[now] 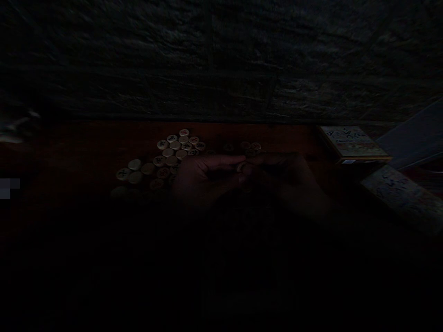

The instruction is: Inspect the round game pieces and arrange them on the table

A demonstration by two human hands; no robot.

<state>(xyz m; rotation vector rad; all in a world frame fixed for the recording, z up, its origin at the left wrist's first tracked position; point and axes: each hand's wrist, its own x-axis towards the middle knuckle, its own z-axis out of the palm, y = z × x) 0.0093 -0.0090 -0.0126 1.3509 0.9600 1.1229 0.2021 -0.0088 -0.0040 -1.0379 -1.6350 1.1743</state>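
Observation:
The picture is very dark. My left hand and my right hand meet over a reddish table, fingertips together around a small round pale piece. Both hands have their fingers drawn in. Left of my left hand lies a loose cluster of several round pale game pieces with dark marks on them. A few more round pieces lie just beyond my hands.
A printed box lies at the table's far right, with a patterned lid or board nearer to me beside it. A rough dark wall rises behind the table. The near part of the scene is black.

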